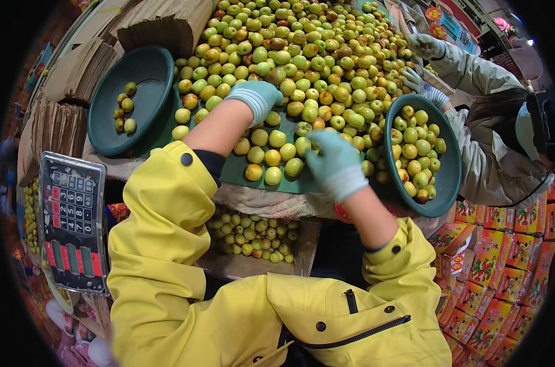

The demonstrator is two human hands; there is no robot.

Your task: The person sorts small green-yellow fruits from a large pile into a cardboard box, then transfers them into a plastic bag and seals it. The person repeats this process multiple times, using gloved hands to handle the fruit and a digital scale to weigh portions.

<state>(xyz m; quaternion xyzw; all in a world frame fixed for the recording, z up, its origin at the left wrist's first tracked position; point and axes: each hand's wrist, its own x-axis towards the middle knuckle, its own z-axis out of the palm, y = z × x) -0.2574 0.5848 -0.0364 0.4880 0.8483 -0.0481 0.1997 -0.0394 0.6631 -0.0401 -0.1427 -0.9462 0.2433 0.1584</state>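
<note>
A large heap of yellow-green jujubes (305, 59), some flushed red-brown, covers the green work surface (305, 182). My left hand (258, 100), in a pale teal knit glove with a striped cuff, reaches into the heap's near side; its fingertips are hidden among the fruit. Lower and to the right, my right hand (336, 160) wears a matching glove. Its curled, slightly blurred fingers are close to loose jujubes near the front edge, and whether they grip one is unclear. Between my hands a loose group of jujubes (272, 158) lies on the surface.
A green basin (142, 103) at left holds several jujubes; a fuller basin (454, 183) stands at right. Cardboard stacks (82, 69) and a scale (73, 225) are left. Below sits a box of jujubes (254, 268). At right a co-worker's gloved hands (426, 46) reach over; printed cartons (488, 275) are stacked.
</note>
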